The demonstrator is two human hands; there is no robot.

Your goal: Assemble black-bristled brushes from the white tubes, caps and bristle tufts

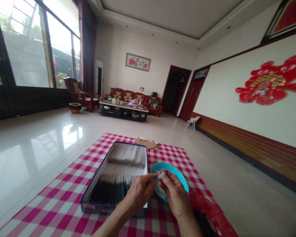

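My left hand [142,189] and my right hand [174,190] meet over a turquoise bowl [183,181], both closed in a pinch. Between their fingertips is a small whitish, see-through piece [160,177], too small and blurred to name. Clear, thin bits [162,193] lie in the bowl, partly hidden by my hands. To the left is a shallow dark-edged box [118,171] with a white inside. At its far end lies a row of clear thin tubes [127,156]; at its near end, many black sticks with pale tips [108,191], partly behind my left forearm.
A pink-and-white checked cloth [61,197] covers the table. Beyond the box lies a flat piece of brown cardboard [148,143]. At my right forearm sits a red container [218,215] with something black [203,222] inside. Farther off are a low table [123,108] and a sofa [123,93].
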